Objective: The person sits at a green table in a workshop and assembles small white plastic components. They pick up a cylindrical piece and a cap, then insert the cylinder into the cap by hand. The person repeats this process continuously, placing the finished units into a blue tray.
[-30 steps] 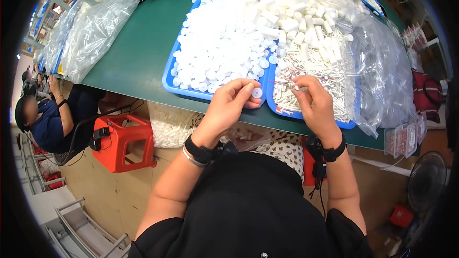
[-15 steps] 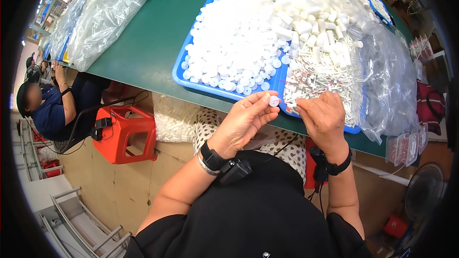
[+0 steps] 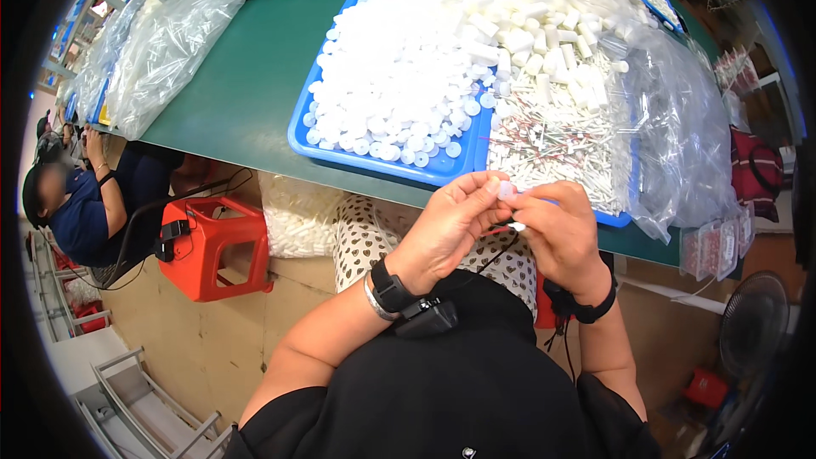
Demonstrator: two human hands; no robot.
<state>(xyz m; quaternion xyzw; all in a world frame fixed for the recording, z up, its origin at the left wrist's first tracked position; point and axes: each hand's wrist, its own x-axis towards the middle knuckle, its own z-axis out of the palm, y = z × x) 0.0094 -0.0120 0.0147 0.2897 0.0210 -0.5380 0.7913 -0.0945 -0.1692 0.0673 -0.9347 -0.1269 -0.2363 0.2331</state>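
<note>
My left hand (image 3: 452,228) pinches a small translucent white disc (image 3: 507,191) between thumb and fingertips, just in front of the table's edge. My right hand (image 3: 563,234) meets it there, its fingers closed on a thin stick-like piece (image 3: 516,226) whose white end pokes out below them. Most of that piece is hidden by the fingers. Beyond the hands, many similar white discs (image 3: 387,85) lie heaped in a blue tray (image 3: 374,165). Beside it, slim white and reddish pieces (image 3: 552,140) fill another tray section, with white cylinders (image 3: 544,47) piled behind.
The green table (image 3: 229,110) carries clear plastic bags at its far left (image 3: 178,51) and right (image 3: 680,127). A red stool (image 3: 212,246) stands on the floor at left, near a seated person (image 3: 85,195). A fan (image 3: 754,323) stands at right.
My right hand has come in against the left at the disc, and the piece in it now points downward. The whole view has shifted slightly.
</note>
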